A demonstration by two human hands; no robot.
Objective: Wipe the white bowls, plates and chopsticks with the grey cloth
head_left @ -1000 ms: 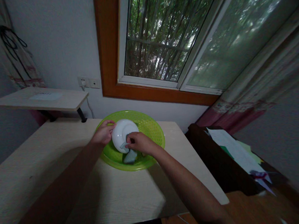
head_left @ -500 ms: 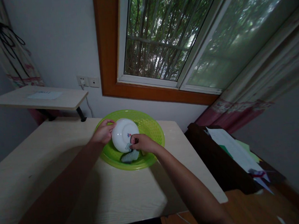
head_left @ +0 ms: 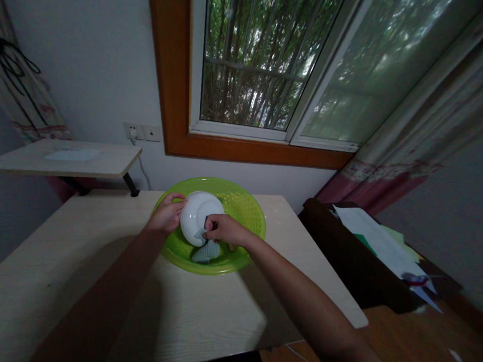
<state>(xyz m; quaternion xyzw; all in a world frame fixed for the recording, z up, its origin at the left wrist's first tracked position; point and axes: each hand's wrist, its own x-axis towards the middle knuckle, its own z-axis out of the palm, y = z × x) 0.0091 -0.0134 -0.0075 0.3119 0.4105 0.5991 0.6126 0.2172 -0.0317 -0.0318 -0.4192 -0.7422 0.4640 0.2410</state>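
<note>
Gripping white bowl (head_left: pixel 191 222) by its edge w/ L hand (head_left: pixel 169 214); R hand (head_left: pixel 226 228) pinches grey cloth (head_left: pixel 206 252) against bowl's underside. Bowl's over green basin (head_left: pixel 250 219), inside rim; room btwn it & basin's R side. Tabletop (head_left: pixel 205 316) runs nr rim to front edge.

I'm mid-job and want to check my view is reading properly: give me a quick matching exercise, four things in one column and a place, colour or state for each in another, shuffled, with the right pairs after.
Column one
1. bowl
2. cloth
3. basin
4. left hand

Column two
A. bright green, standing on the desk
B. holding the bowl by its edge
C. white, its outside turned toward the camera
D. greyish, pinched in the right hand

Right pairs: 1-C, 2-D, 3-A, 4-B
</note>
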